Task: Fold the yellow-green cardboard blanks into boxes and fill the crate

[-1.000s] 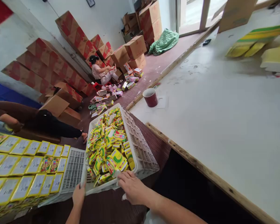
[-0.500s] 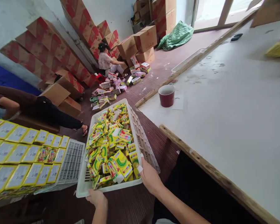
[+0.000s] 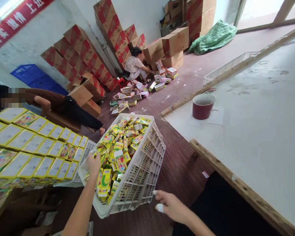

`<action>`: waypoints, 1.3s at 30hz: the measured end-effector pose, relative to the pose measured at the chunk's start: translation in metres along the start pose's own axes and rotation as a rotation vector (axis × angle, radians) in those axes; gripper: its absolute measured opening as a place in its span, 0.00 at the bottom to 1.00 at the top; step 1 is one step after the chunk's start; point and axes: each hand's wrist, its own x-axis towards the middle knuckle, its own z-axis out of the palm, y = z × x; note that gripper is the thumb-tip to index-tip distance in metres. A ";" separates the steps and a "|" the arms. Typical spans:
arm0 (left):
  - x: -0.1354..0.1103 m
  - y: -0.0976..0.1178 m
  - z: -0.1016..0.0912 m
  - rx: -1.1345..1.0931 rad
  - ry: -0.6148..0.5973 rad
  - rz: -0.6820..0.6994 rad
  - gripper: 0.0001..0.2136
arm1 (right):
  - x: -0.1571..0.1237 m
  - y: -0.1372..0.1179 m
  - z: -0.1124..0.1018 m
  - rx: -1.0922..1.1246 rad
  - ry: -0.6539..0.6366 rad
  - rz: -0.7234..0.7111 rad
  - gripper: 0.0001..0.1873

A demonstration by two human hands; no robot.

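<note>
A white slotted plastic crate (image 3: 137, 183) full of small yellow and green packets (image 3: 118, 147) is tilted in front of me, its near side wall facing me. My left hand (image 3: 93, 164) grips the crate's left rim, fingers curled over the edge. My right hand (image 3: 170, 206) hovers just right of the crate's near corner, fingers spread and taped at the tips, not touching it.
Rows of flat yellow boxes (image 3: 31, 144) lie stacked at left over another white crate. A white table (image 3: 260, 131) with a dark red cup (image 3: 203, 106) is at right. One person (image 3: 64, 105) bends at left; another person (image 3: 135, 65) sits among cardboard cartons (image 3: 88, 52).
The crate has tilted up and swung left, showing its side wall. My left hand moved from the near edge to the left rim. My right hand let go and dropped back.
</note>
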 end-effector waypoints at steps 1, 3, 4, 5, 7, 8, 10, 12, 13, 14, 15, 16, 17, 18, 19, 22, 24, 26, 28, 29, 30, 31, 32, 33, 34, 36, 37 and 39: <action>-0.006 0.017 0.014 -0.008 -0.051 0.074 0.19 | -0.011 0.014 -0.012 0.006 0.038 0.034 0.24; -0.024 0.048 0.040 -0.013 -0.138 0.193 0.25 | -0.035 0.041 -0.036 0.029 0.101 0.105 0.29; -0.034 0.060 0.049 -0.010 -0.175 0.231 0.27 | -0.048 0.053 -0.047 0.134 0.160 0.149 0.31; -0.043 0.068 0.056 -0.004 -0.207 0.259 0.28 | -0.059 0.064 -0.056 0.223 0.238 0.177 0.32; -0.056 0.073 0.059 0.012 -0.254 0.297 0.28 | -0.078 0.080 -0.068 0.367 0.366 0.205 0.34; -0.060 0.070 0.056 0.022 -0.271 0.313 0.27 | -0.085 0.085 -0.071 0.414 0.410 0.208 0.34; -0.065 0.056 0.046 0.041 -0.306 0.355 0.25 | -0.092 0.090 -0.073 0.468 0.463 0.206 0.35; -0.069 0.035 0.034 0.048 -0.356 0.418 0.20 | -0.092 0.090 -0.073 0.498 0.499 0.199 0.34; -0.072 0.024 0.028 0.044 -0.385 0.455 0.17 | -0.090 0.089 -0.073 0.514 0.503 0.193 0.33; -0.077 0.014 0.023 0.038 -0.409 0.488 0.15 | -0.088 0.089 -0.074 0.529 0.496 0.189 0.33; -0.082 0.003 0.019 0.031 -0.422 0.513 0.14 | -0.086 0.088 -0.075 0.539 0.480 0.186 0.32; -0.090 -0.006 0.015 0.024 -0.423 0.527 0.15 | -0.084 0.088 -0.076 0.544 0.460 0.184 0.32; -0.098 -0.014 0.012 0.019 -0.410 0.529 0.17 | -0.082 0.088 -0.077 0.543 0.440 0.181 0.32; -0.107 -0.021 0.010 0.016 -0.387 0.524 0.19 | -0.080 0.088 -0.079 0.540 0.426 0.175 0.32; -0.117 -0.027 0.008 0.014 -0.362 0.515 0.20 | -0.079 0.087 -0.080 0.538 0.421 0.166 0.31; -0.142 -0.035 0.008 0.012 -0.325 0.529 0.21 | -0.076 0.080 -0.080 0.549 0.431 0.118 0.30; -0.151 -0.034 0.010 0.015 -0.322 0.565 0.21 | -0.075 0.072 -0.078 0.548 0.455 0.087 0.30; -0.153 -0.032 0.012 0.024 -0.316 0.593 0.21 | -0.074 0.064 -0.074 0.531 0.484 0.066 0.31; -0.150 -0.029 0.014 0.039 -0.310 0.610 0.21 | -0.075 0.057 -0.071 0.516 0.509 0.059 0.31; -0.148 -0.028 0.015 0.046 -0.311 0.620 0.21 | -0.077 0.055 -0.070 0.512 0.518 0.060 0.31; -0.147 -0.027 0.016 0.052 -0.315 0.630 0.20 | -0.080 0.053 -0.070 0.508 0.527 0.066 0.30; -0.145 -0.025 0.017 0.057 -0.320 0.640 0.20 | -0.083 0.052 -0.070 0.503 0.536 0.074 0.30; -0.144 -0.024 0.019 0.061 -0.326 0.649 0.20 | -0.087 0.051 -0.070 0.495 0.546 0.084 0.29; -0.143 -0.023 0.021 0.063 -0.331 0.657 0.20 | -0.092 0.050 -0.071 0.485 0.557 0.094 0.28; -0.142 -0.021 0.023 0.063 -0.336 0.663 0.20 | -0.098 0.049 -0.073 0.472 0.568 0.100 0.27; -0.141 -0.017 0.028 0.060 -0.341 0.670 0.21 | -0.110 0.043 -0.075 0.448 0.590 0.097 0.26; -0.140 -0.014 0.031 0.057 -0.340 0.671 0.21 | -0.117 0.038 -0.075 0.436 0.600 0.086 0.27; -0.138 -0.010 0.035 0.051 -0.335 0.676 0.20 | -0.132 0.024 -0.075 0.415 0.616 0.053 0.29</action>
